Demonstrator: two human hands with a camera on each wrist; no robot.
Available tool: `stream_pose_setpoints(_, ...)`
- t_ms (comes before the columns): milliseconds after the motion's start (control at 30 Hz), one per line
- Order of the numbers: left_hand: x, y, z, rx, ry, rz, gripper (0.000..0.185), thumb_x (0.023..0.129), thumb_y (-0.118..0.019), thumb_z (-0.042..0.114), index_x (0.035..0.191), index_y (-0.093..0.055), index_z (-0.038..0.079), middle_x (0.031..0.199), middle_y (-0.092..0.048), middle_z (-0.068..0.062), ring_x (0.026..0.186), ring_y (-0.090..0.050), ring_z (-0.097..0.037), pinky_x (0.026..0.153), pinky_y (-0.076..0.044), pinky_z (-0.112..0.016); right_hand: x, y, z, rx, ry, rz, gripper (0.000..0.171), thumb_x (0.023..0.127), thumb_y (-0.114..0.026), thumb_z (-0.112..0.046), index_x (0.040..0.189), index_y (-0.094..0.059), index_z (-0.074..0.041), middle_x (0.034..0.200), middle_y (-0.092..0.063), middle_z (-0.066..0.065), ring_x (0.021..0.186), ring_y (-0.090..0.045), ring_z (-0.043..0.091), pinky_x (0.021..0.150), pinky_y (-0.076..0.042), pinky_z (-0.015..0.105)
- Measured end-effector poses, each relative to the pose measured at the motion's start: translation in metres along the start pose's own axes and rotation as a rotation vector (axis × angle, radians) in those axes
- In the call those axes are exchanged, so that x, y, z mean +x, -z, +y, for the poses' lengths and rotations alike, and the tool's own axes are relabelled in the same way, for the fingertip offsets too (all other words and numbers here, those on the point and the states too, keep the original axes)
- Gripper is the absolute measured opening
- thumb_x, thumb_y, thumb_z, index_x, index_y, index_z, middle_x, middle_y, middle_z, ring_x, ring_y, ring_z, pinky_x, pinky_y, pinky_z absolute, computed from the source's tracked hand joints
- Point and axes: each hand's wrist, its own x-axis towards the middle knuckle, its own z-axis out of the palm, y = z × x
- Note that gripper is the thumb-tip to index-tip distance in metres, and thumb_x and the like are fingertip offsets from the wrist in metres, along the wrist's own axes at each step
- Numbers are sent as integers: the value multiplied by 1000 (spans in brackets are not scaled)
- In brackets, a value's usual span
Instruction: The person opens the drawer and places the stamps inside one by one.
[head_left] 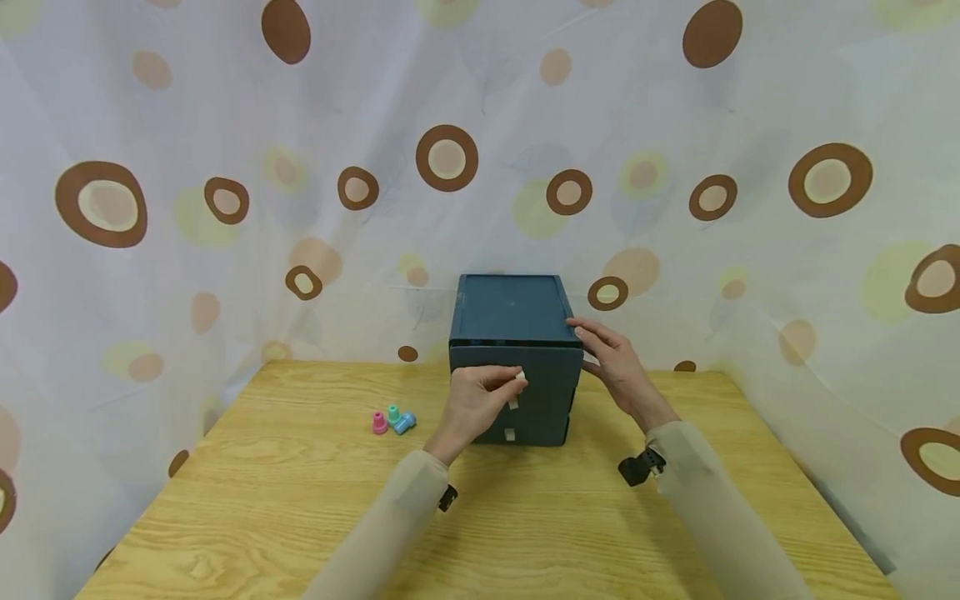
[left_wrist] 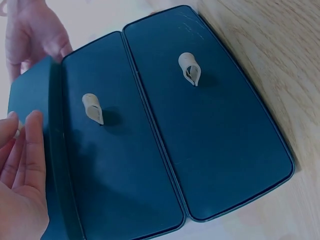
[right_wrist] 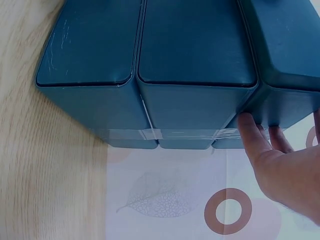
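Three-drawer unit at the table's back edge, both hands on it

Table (head_left: 300, 500) has a pale wood grain; a dotted curtain (head_left: 487, 83) hangs behind and along both side edges. Reading from the left edge: three small pieces grouped short of the back edge, between the back-left corner and the unit. Pink piece (head_left: 380, 423) upright, green piece (head_left: 393, 414) just beside it, blue piece (head_left: 405, 423) lying tipped against or close to the green; cannot tell whether those two touch.

Next, left hand (head_left: 472, 404), reaching in from the front edge in a pale sleeve, a dark wrist device (head_left: 447, 498) below it. Thumb and fingers pinch the white top tab (head_left: 521, 377).

Dark blue drawer unit (head_left: 513, 304) sits about midway along the back edge, fronts facing the person. Top drawer (head_left: 551, 371) juts a little forward of the two beneath, with a narrow dark gap above it. White loops mark the others: middle tab (head_left: 513, 403), bottom tab (head_left: 510, 434). Scratches show on the lowest front; clear tape (right_wrist: 190, 134) runs across the unit's right side.

Right of it, right hand (head_left: 621, 367), fingers extended, not clasped round anything; fingertips rest against the unit's right side near its upper front corner.
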Motion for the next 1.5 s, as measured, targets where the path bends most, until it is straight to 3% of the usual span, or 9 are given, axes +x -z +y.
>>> stream_pose_setpoints(433,6,-4,-8,101,-48,39,24,90,-72,16,111,-75,6,93,-76,-8,77,-73,-15,63,-56,-21,-2,-2,0,-12,-13,-7,57,103,-48,-39,149,-39,-6,163,-21,10,151,-15,33,116,-26,57)
stream_pose_setpoints(767,7,-3,-10,125,-61,47,24,89,-72,16,111,-75,7,93,-76,-7,76,-71,-13,66,-56,-21,-1,-2,0,-11,-3,-9,57,103,-48,-39,149,-40,-6,163,-21,10,151,-15,33,116,-27,57)
stream_pose_setpoints(1100,0,-1,-12,162,-15,19,27,93,-68,14,120,-68,12,98,-75,-4,80,-70,-11,70,-56,-21,0,-3,0,-8,-6,-2,56,103,-49,-39,148,-42,-7,162,-23,10,150,-17,33,116,-27,57)
stream_pose_setpoints(1267,-7,1,-17,126,1,71,15,93,-68,13,107,-70,10,95,-74,-6,79,-70,-14,70,-56,-24,-1,-2,0,-8,2,-4,56,103,-49,-40,148,-42,-8,162,-22,11,150,-17,34,116,-27,57)
stream_pose_setpoints(1500,-16,7,-26,143,47,6,11,94,-67,14,98,-75,7,83,-74,-9,70,-69,-23,62,-53,-22,0,-2,-1,0,-2,-4,56,103,-49,-40,148,-41,-8,163,-21,10,151,-17,33,116,-27,56)
